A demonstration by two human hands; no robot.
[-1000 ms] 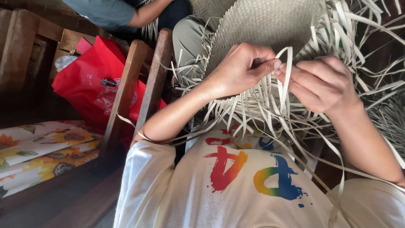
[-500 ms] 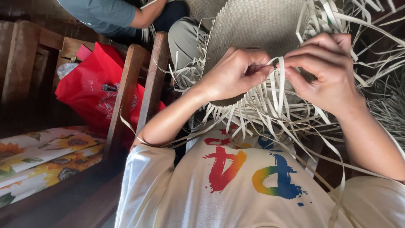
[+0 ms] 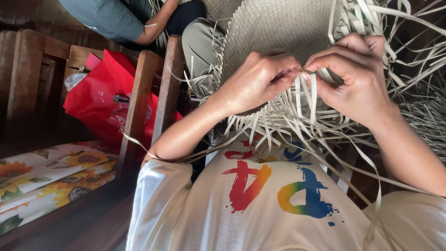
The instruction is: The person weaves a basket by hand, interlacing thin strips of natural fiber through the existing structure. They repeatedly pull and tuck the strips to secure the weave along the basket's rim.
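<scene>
since the earlier frames the right hand has risen and come in toward the left hand, so the two now meet at the edge of the woven mat, and the view has tipped a little lower over the lap. the left fingers are clenched, pinching a thin pale strip against the thumb right at the weave's border; the right fingers curl around the same spot, gripping another strand just beside it. the mat lies across the person's knees, its finished part stretching away and its loose strips hanging in a tangle over the white shirt with painted shapes. a wooden chair frame stands to the left with a red bag behind it and a flowered cushion lower down; another person's arm in a grey sleeve shows at the top. as i judge it, the risk is that a dry strip creases or snaps if bent too sharply, or that a pinched strand slips free and loosens the last rows, since so many loose ends crowd the fingers.
</scene>
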